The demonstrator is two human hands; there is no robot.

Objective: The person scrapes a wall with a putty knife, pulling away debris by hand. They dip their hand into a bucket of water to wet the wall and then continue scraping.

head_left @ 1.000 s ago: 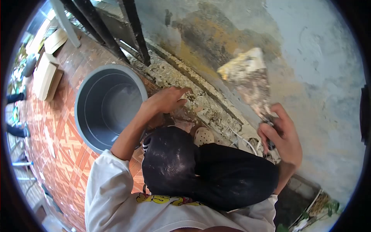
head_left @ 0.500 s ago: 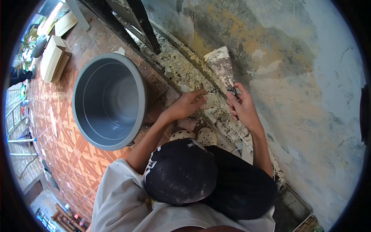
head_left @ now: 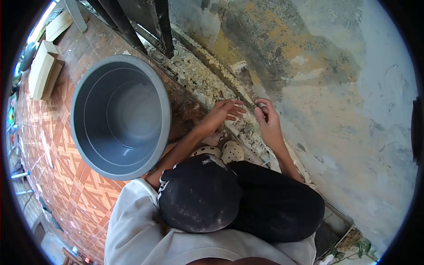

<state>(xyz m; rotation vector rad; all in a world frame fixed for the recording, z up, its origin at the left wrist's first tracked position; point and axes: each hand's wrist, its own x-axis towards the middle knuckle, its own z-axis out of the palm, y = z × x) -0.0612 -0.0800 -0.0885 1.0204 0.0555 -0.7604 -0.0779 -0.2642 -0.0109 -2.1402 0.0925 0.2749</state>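
Note:
My right hand (head_left: 268, 121) is closed round the handle end of a scraper (head_left: 250, 80), whose dusty blade points up and away along the foot of the wall. To its left, my left hand (head_left: 221, 115) hangs over the rubble (head_left: 194, 73) with its fingers apart, holding nothing. Broken, pale plaster fills the strip between the tiles and the wall (head_left: 318, 101). The handle itself is mostly hidden by my fingers.
A large grey tub (head_left: 121, 117) stands on the patterned tile floor (head_left: 66, 150) at the left. Dark metal posts (head_left: 162, 28) rise at the top. Cream-coloured pieces (head_left: 45, 70) lie at the upper left. My shoes (head_left: 232, 152) are below my hands.
The scraper blade has turned from broadly visible to nearly edge-on and sits lower. My right hand has moved slightly left with it. The whole view has shifted a little.

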